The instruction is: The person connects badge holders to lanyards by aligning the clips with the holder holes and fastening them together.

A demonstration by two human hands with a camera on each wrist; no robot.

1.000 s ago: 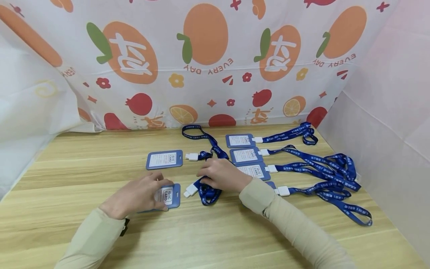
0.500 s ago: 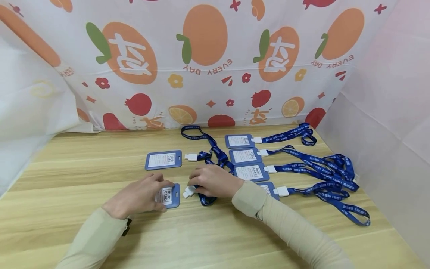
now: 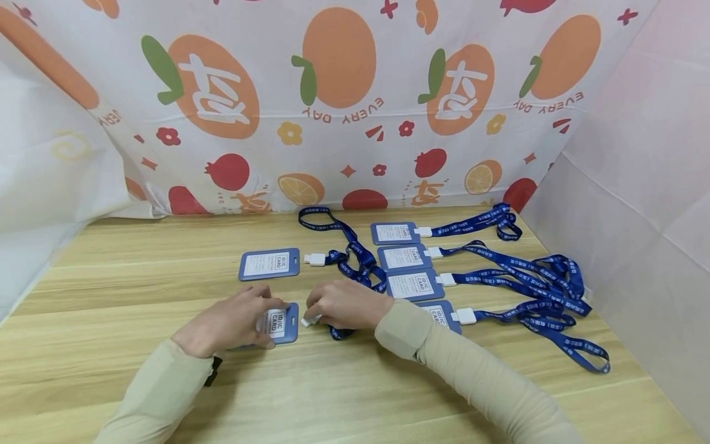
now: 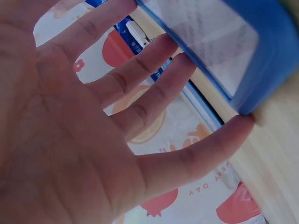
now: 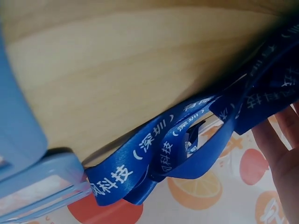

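Note:
In the head view my left hand (image 3: 235,322) holds a blue ID card holder (image 3: 289,322) by its edges, thumb on the near side. The left wrist view shows fingertips (image 4: 240,123) along the edge of that holder (image 4: 275,60). Just to its right, my right hand (image 3: 346,305) pinches a lanyard near its white clip (image 3: 310,320), which is mostly hidden. The clip and the holder are apart. Printed blue strap (image 5: 187,135) hangs beside the right fingers in the right wrist view.
Above lies another card holder (image 3: 270,264), apart from the white clip (image 3: 316,259) of a bunched lanyard (image 3: 355,246). To the right, several holders (image 3: 405,256) are joined to lanyards (image 3: 527,271). A fruit-print cloth (image 3: 333,154) closes off the back of the table (image 3: 333,394).
My right hand has moved nearer and slightly left, taking the lanyard by its clip end; the clip is now mostly covered. The left hand stays at its holder.

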